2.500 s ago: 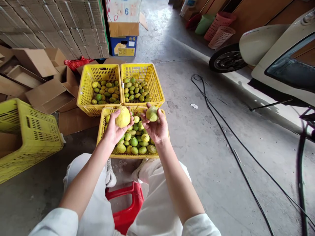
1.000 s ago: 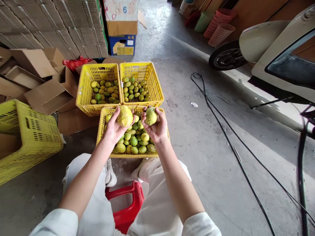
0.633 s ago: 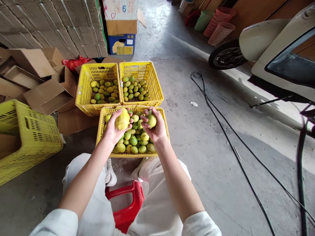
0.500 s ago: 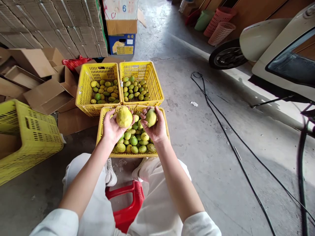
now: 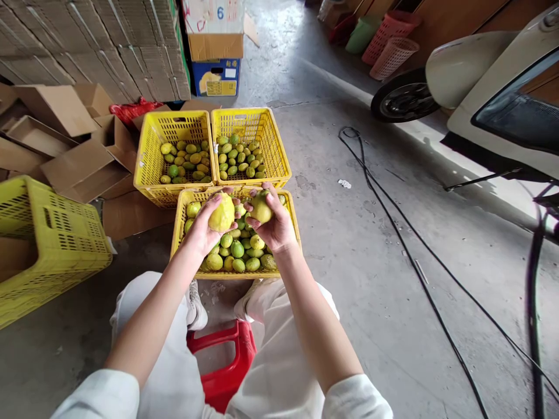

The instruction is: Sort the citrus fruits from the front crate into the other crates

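Observation:
My left hand (image 5: pixel 203 228) is closed around a bumpy yellow lemon (image 5: pixel 222 213). In my right hand (image 5: pixel 277 224) is a greener lemon (image 5: pixel 261 207), its far side covered by my thumb and fingers. Both hands are raised over the near yellow crate (image 5: pixel 177 233), which holds many green and yellow lemons (image 5: pixel 237 249). Behind it two more yellow crates stand side by side: the left crate (image 5: pixel 151 139) and the right crate (image 5: pixel 275 142), each with smaller-looking green and yellow fruit inside.
A red plastic stool (image 5: pixel 227 372) is between my legs. An upturned yellow-green crate (image 5: pixel 65 233) and loose cardboard boxes (image 5: pixel 82 157) lie at left. Black cables (image 5: pixel 406 244) run over the floor at right, near a parked scooter (image 5: pixel 458 70). Stacked cartons (image 5: pixel 87 46) stand behind.
Both lemons have been turned in my fingers. The right one has rolled and shifted slightly left and up; my left thumb now lies higher along the yellow one.

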`<state>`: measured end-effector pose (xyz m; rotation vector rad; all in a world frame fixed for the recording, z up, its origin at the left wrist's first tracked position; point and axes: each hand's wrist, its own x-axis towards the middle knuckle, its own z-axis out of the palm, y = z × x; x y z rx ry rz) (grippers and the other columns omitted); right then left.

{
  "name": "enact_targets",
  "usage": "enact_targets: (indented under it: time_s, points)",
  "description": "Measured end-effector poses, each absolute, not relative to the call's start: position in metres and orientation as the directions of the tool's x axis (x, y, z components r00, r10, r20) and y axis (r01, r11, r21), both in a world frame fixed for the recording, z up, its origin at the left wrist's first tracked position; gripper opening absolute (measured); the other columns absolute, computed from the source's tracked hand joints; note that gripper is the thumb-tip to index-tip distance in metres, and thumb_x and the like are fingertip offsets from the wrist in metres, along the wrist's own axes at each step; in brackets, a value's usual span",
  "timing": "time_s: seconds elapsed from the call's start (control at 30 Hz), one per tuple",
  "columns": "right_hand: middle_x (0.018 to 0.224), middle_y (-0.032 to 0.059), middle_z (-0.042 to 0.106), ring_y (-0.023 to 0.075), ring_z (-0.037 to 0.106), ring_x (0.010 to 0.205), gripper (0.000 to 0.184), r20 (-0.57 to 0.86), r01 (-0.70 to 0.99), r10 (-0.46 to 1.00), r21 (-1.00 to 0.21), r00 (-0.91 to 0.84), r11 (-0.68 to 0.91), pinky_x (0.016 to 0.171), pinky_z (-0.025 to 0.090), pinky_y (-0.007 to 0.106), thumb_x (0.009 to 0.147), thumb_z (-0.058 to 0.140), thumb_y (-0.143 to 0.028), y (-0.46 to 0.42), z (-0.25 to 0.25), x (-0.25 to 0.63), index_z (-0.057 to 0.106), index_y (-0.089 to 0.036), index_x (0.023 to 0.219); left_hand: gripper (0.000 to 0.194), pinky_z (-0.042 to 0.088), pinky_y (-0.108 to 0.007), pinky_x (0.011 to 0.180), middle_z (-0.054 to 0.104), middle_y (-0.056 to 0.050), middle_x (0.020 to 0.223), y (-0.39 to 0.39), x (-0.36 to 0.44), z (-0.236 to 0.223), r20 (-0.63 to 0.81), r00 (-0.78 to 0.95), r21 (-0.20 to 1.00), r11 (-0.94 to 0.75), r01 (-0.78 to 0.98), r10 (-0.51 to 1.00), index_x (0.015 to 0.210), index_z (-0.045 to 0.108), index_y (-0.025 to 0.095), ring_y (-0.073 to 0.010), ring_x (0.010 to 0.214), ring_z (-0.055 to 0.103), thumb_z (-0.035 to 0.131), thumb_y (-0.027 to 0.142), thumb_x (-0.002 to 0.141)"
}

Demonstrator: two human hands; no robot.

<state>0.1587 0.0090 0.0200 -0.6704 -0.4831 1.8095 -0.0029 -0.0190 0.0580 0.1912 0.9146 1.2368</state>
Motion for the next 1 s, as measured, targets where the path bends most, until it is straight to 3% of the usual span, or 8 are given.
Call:
enact_targets:
  time_s: [0.2, 0.37, 0.5, 0.57, 0.67, 0.77, 0.87, 1.0]
  points:
    - [0.108, -0.0022, 0.080, 0.0181, 0.075, 0.090, 0.029, -0.154, -0.710, 0.962, -0.650, -0.224, -0.269, 0.058, 0.058, 0.022, 0.088, 0.089, -0.037, 0.010, 0.016, 0.161, 0.072, -0.033, 0.110, 0.027, 0.073, -0.034, 0.089, 0.082, -0.006, 0.093, -0.016, 0.004, 0.071, -0.611, -0.064, 0.506, 0.327, -0.798, 0.789, 0.126, 0.074, 0.020, -0.0245, 0.097, 0.085, 0.054, 0.024, 0.108]
    - [0.113, -0.0026, 0.083, 0.0200, 0.082, 0.099, 0.035, -0.161, -0.694, 0.959, -0.663, -0.233, -0.280, 0.076, 0.071, 0.030, 0.084, 0.086, -0.043, 0.012, 0.017, 0.164, 0.077, -0.034, 0.116, 0.026, 0.071, -0.035, 0.099, 0.085, -0.006, 0.106, -0.014, 0.003, 0.058, -0.557, -0.085, 0.562, 0.300, -0.771, 0.826, 0.123, 0.071, 0.023, -0.0267, 0.114, 0.085, 0.077, 0.023, 0.098]
    - [0.114, 0.0001, 0.083, 0.0291, 0.082, 0.126, 0.049, -0.185, -0.616, 0.957, -0.734, -0.224, -0.286, 0.093, 0.074, 0.039, 0.078, 0.094, -0.044, 0.009, 0.018, 0.160, 0.074, -0.034, 0.122, 0.027, 0.066, -0.025, 0.087, 0.083, -0.002, 0.098, -0.017, 0.001, 0.046, -0.499, -0.106, 0.652, 0.293, -0.699, 0.860, 0.105, 0.073, 0.024, -0.0205, 0.102, 0.084, 0.092, 0.020, 0.086]
    - [0.105, -0.0004, 0.082, 0.0289, 0.083, 0.117, 0.050, -0.188, -0.590, 0.959, -0.757, -0.214, -0.280, 0.087, 0.073, 0.038, 0.073, 0.101, -0.040, 0.008, 0.018, 0.158, 0.071, -0.034, 0.112, 0.024, 0.064, -0.024, 0.082, 0.082, -0.001, 0.094, -0.018, 0.001, 0.046, -0.505, -0.081, 0.664, 0.326, -0.673, 0.860, 0.102, 0.074, 0.023, -0.0184, 0.093, 0.082, 0.092, 0.020, 0.085]
    - [0.088, -0.0041, 0.077, 0.0201, 0.076, 0.078, 0.054, -0.205, -0.554, 0.955, -0.780, -0.213, -0.291, 0.059, 0.062, 0.028, 0.067, 0.109, -0.040, 0.007, 0.017, 0.157, 0.066, -0.032, 0.097, 0.009, 0.063, -0.025, 0.074, 0.080, -0.002, 0.085, -0.017, 0.001, 0.051, -0.560, -0.037, 0.634, 0.399, -0.662, 0.828, 0.095, 0.074, 0.023, -0.0190, 0.083, 0.082, 0.083, 0.023, 0.094]
    - [0.083, -0.0037, 0.074, 0.0164, 0.068, 0.067, 0.047, -0.212, -0.532, 0.950, -0.790, -0.230, -0.305, 0.048, 0.050, 0.025, 0.075, 0.105, -0.055, 0.008, 0.015, 0.158, 0.069, -0.030, 0.095, 0.016, 0.062, -0.026, 0.064, 0.076, -0.003, 0.076, -0.014, 0.001, 0.059, -0.642, -0.029, 0.566, 0.448, -0.692, 0.766, 0.093, 0.074, 0.022, -0.0199, 0.073, 0.079, 0.068, 0.029, 0.106]
    - [0.091, 0.0015, 0.080, 0.0258, 0.080, 0.092, 0.045, -0.219, -0.550, 0.943, -0.770, -0.251, -0.325, 0.064, 0.065, 0.033, 0.082, 0.092, -0.066, 0.011, 0.013, 0.158, 0.076, -0.028, 0.101, 0.033, 0.066, -0.029, 0.067, 0.078, -0.007, 0.080, -0.012, 0.001, 0.066, -0.691, -0.039, 0.501, 0.440, -0.745, 0.722, 0.101, 0.075, 0.020, -0.0220, 0.074, 0.080, 0.052, 0.039, 0.115]
    - [0.104, 0.0033, 0.085, 0.0320, 0.080, 0.122, 0.041, -0.244, -0.554, 0.935, -0.756, -0.257, -0.349, 0.089, 0.071, 0.040, 0.080, 0.090, -0.057, 0.013, 0.009, 0.156, 0.079, -0.029, 0.109, 0.022, 0.071, -0.034, 0.086, 0.081, -0.007, 0.090, -0.010, 0.003, 0.072, -0.711, -0.118, 0.480, 0.355, -0.802, 0.693, 0.109, 0.072, 0.020, -0.0229, 0.086, 0.083, 0.052, 0.027, 0.114]
